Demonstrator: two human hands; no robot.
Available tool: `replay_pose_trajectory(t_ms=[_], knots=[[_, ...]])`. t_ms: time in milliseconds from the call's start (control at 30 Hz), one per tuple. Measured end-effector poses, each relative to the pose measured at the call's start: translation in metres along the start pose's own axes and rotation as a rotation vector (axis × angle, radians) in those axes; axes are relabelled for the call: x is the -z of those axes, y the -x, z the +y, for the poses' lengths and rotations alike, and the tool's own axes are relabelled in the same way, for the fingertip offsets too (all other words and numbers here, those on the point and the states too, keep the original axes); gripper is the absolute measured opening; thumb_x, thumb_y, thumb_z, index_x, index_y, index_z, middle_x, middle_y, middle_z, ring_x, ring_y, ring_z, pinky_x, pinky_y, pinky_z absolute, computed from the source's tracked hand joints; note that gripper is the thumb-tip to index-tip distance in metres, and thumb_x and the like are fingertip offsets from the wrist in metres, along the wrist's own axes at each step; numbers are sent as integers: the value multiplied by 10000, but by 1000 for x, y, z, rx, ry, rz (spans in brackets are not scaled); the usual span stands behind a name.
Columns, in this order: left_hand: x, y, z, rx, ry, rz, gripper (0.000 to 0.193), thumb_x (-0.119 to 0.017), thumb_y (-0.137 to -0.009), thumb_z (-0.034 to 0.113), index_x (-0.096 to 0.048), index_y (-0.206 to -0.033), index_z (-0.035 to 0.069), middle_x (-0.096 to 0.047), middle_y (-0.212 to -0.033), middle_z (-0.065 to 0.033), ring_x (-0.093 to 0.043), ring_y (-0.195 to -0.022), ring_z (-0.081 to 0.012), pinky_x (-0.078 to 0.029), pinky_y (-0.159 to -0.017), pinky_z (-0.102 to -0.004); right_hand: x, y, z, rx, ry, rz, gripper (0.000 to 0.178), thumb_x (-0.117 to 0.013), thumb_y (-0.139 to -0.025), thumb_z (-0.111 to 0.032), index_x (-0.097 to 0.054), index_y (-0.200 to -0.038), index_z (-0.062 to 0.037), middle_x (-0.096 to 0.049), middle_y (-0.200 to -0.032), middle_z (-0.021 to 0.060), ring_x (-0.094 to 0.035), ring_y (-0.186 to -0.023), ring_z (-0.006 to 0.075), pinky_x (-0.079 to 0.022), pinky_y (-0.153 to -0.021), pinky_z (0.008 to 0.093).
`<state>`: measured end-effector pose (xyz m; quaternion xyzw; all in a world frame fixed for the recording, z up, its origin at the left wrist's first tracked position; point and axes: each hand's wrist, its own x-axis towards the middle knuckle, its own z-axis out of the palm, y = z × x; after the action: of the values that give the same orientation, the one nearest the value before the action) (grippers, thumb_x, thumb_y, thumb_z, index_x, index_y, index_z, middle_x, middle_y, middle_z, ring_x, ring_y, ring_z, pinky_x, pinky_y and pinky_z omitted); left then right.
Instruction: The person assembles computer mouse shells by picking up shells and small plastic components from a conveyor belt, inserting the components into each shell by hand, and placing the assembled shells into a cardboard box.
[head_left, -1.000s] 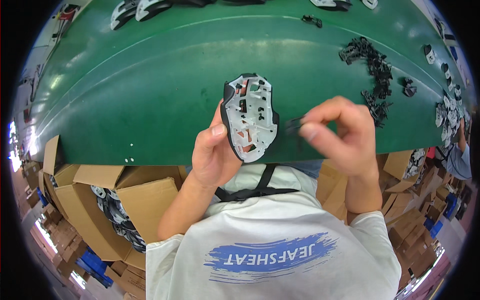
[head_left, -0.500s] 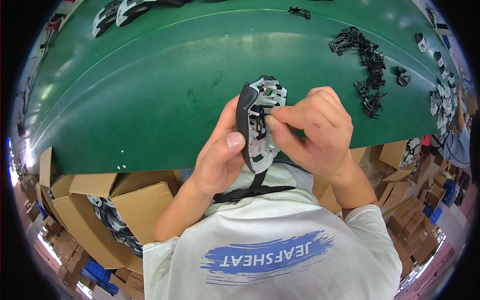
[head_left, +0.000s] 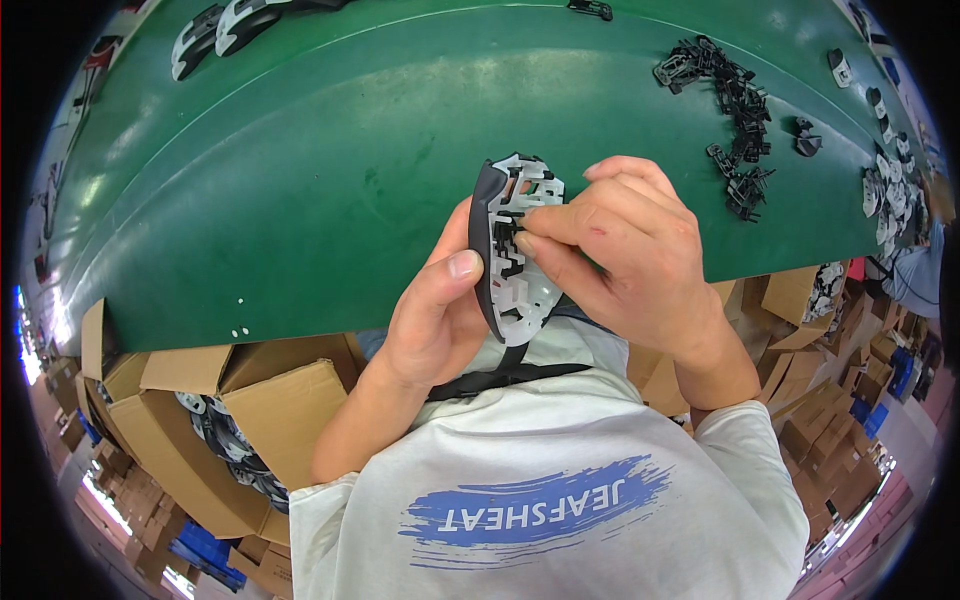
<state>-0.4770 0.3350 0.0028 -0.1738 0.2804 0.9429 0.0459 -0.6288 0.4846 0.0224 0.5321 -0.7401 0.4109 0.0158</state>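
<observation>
Carton [head_left: 180,455] left, black parts [head_left: 744,108] right, fingers [head_left: 562,221] overlapping shell [head_left: 486,230]

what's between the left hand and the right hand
In the head view, a black-and-white shell lies between the left hand and the right hand, with a small black part in its open side at the right fingertips.

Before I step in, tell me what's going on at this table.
A person's left hand holds up a shell near the edge of the green table, its hollow side turned toward the right hand. That hand's thumb and forefinger pinch a black part inside the hollow; whether it is seated cannot be told. More black parts lie in a pile on the table to the right, and an open box stands at the left.
</observation>
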Motion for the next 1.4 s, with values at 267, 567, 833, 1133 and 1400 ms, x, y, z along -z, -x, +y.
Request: replay_pose_trajectory(t_ms=[267, 567, 833, 1133, 1400], knots=[[2, -2, 0, -6, 66, -29, 793, -547, -1020, 449, -307, -1676, 74, -490, -1607, -137, -497, -1478, -262, -421, -1223, -467, 16, 5, -3, 45, 127, -100, 384, -844, -769, -58, -810, -1143, -141, -631, -813, -42, -563, -683, 162, -521, -920, 403], [-5, -6, 8, -62, 6, -28, 826, -568, -997, 450, -308, -1673, 53, -522, -1562, -142, -549, -1394, -244, -446, -1167, -443, 26, 14, -29, 17, 2, -165, 427, -836, -763, -61, -782, -1183, -115, -710, -991, -15, -603, -797, 203, -450, -792, 382], [4, -9, 3, -127, -236, 4, 822, -601, -1005, 350, -281, -1692, 32, -521, -1543, -136, -526, -1391, -219, -413, -1180, -411, 15, 19, -39, -90, -5, -174, 404, -816, -787, -42, -770, -1188, -62, -747, -1147, 40, -630, -816, 227, -534, -705, 363], [15, -8, -1, -152, -272, -13, 787, -668, -1068, 330, -305, -1688, 11, -521, -1545, -125, -509, -1407, -207, -399, -1198, -401, 15, 14, -35, -174, -172, -268, 304, -778, -859, -49, -757, -1161, -22, -786, -1128, 89, -726, -795, 257, -572, -700, 360], [29, -6, 6, -177, -237, 13, 795, -687, -1068, 369, -318, -1683, 25, -577, -1511, -120, -615, -1318, -213, -527, -1091, -383, 8, 8, -26, -102, -162, -315, 279, -779, -881, -59, -760, -1158, -28, -791, -1145, 88, -736, -854, 269, -565, -797, 384]])
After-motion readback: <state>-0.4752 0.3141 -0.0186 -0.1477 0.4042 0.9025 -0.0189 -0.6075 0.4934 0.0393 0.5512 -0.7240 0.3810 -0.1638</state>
